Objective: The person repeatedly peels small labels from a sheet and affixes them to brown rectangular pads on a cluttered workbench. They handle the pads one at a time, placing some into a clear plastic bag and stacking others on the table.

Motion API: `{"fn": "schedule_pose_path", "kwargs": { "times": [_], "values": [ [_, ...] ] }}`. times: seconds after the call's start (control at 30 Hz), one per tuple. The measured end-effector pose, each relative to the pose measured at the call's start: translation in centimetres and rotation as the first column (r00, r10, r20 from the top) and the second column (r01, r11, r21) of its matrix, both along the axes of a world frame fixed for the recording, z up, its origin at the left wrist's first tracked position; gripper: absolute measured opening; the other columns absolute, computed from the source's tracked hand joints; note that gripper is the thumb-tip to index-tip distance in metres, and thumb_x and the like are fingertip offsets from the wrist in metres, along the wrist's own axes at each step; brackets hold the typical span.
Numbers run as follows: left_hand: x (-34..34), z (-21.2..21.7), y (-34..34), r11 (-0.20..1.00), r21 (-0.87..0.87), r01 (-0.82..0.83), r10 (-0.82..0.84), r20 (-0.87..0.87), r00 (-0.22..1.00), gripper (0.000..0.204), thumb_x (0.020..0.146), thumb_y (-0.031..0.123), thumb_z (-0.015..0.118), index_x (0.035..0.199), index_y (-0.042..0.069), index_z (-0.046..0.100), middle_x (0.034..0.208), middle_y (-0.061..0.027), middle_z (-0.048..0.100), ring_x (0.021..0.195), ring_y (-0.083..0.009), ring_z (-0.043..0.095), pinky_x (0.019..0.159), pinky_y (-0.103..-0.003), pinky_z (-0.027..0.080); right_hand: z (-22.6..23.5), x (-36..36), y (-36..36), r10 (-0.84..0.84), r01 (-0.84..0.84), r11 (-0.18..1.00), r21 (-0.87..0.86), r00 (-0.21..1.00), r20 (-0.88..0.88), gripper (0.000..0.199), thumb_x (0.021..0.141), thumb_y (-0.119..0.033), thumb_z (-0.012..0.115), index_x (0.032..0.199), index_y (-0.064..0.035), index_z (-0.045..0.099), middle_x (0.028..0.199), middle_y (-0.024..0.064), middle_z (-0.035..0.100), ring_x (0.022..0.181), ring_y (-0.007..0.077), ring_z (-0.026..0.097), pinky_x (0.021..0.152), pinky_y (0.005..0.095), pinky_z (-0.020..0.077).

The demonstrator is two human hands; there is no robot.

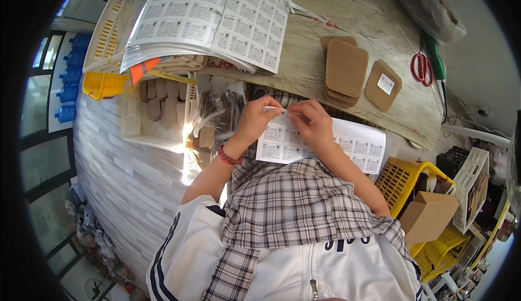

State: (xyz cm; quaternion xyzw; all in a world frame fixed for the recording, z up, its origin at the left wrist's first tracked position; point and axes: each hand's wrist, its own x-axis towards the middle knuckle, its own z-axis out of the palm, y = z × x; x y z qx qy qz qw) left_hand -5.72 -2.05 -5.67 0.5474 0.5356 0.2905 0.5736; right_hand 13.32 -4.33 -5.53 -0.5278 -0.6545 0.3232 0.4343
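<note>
- A plaid apron covers the lap nearest the camera, and the label sheet is held just above it, in front of the counter's near edge.
- The label sheet is white and wide, with small rectangular labels in neat rows, each printed in fine dark type; a bare white band runs along its upper right part (the right hand and wrist hide some of the middle).
- The left hand, a red bracelet at its wrist, pinches the upper edge of the sheet between thumb and fingers.
- The right hand pinches close beside it, fingertips nearly meeting the left's; whether a single label sits between them is too small to tell.
- On the counter beyond, a stack of brown textured pads stands beside a separate brown pad bearing one white label.
- Farther right lie red-handled scissors.
- At the far left of the counter, a thick pile of similar printed sheets overhangs its edge.
</note>
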Motion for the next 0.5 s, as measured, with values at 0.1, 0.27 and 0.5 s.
{"fn": "schedule_pose_path", "kwargs": {
  "times": [0.1, 0.27, 0.5],
  "values": [
    [0.0, 0.0, 0.1, 1.000, -0.012, -0.003, 0.003, 0.016, 1.000, 0.010, 0.092, 0.010, 0.066, 0.097, 0.001, 0.066, 0.086, 0.0010, 0.066, 0.080, -0.0043, 0.057, 0.072, -0.022, 0.047, 0.5, -0.3, 0.3, -0.053, 0.014, 0.978, 0.208, 0.982, 0.183, 0.013, 0.075, -0.008, 0.077, 0.086, -0.0109, 0.071, 0.089, 0.0020, 0.066, 0.080, 0.0226, 0.064, 0.068, 0.0336, 0.0501],
    [-0.4, 0.1, 0.3, 0.999, -0.036, 0.007, -0.006, 0.010, 1.000, 0.010, 0.093, 0.011, 0.065, 0.097, 0.002, 0.066, 0.086, 0.0018, 0.066, 0.079, -0.0038, 0.057, 0.071, -0.022, 0.047, 0.6, -1.1, 0.7, -0.107, 0.022, 0.944, 0.330, 0.965, 0.241, 0.014, 0.071, -0.006, 0.076, 0.079, -0.0120, 0.067, 0.088, 0.0008, 0.065, 0.079, 0.0221, 0.062, 0.069, 0.0337, 0.0483],
    [-1.0, -0.2, 1.5, 0.987, -0.157, 0.025, -0.019, 0.044, 0.999, 0.019, 0.097, 0.019, 0.061, 0.092, 0.002, 0.068, 0.081, 0.0035, 0.066, 0.073, -0.0026, 0.056, 0.067, -0.022, 0.047, 0.6, -1.3, 0.5, -0.079, -0.017, 0.924, 0.383, 0.969, 0.234, 0.018, 0.068, -0.001, 0.076, 0.081, -0.0095, 0.067, 0.091, 0.0040, 0.065, 0.080, 0.0244, 0.062, 0.068, 0.0344, 0.0498]
  ]
}}
